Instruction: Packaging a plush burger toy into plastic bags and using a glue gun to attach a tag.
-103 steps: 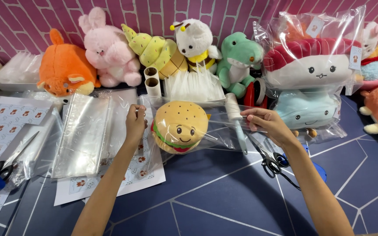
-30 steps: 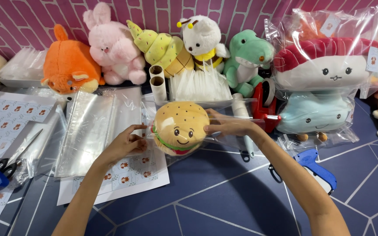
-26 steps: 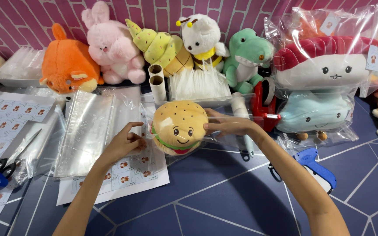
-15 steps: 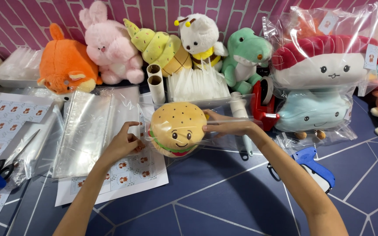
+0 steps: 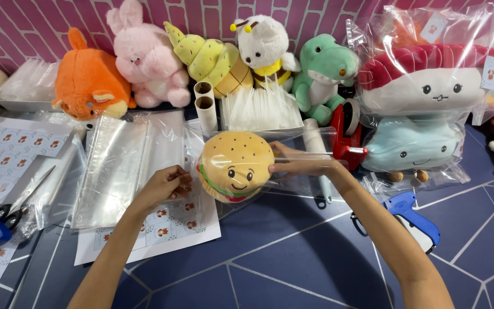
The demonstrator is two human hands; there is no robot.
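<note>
Clear bags [image 5: 127, 166] and sticker sheet [image 5: 167, 226] crowd burger plush [image 5: 235, 166]; tape dispenser [image 5: 347, 134] behind.

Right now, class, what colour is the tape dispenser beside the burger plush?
The tape dispenser is red, standing right of the burger plush; the head view shows it.

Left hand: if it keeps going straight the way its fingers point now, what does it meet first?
Most likely the burger plush in its clear bag: the left hand points right across the sticker sheet, though depth is hard to judge.
</note>
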